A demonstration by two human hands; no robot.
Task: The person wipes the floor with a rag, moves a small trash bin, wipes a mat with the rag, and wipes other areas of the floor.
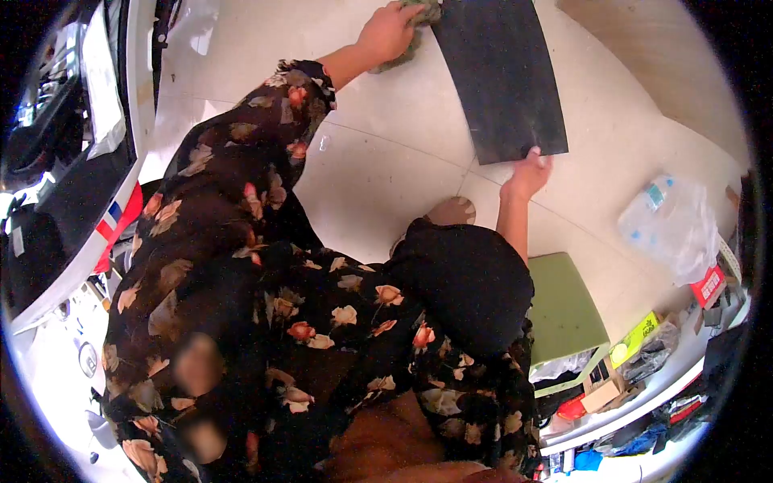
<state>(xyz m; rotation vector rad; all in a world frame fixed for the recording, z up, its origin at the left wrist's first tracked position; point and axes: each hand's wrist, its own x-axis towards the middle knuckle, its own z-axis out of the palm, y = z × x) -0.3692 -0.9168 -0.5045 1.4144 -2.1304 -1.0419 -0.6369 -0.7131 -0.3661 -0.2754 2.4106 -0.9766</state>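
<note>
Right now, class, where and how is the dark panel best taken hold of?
The dark panel is probably best pinched at its near short edge, coming from the body side. It looks thin and broad, and that edge faces the body uncovered, beyond the right hand holding it there. Its far end runs out of view.

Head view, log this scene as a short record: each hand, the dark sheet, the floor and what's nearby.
left hand: holding a green cloth at the dark sheet's edge
right hand: gripping the sheet's near end, thumb on top
dark sheet: far end cut off by the picture's top
floor: pale tiles
nearby: green stool; clear plastic bag at the picture's right
</note>
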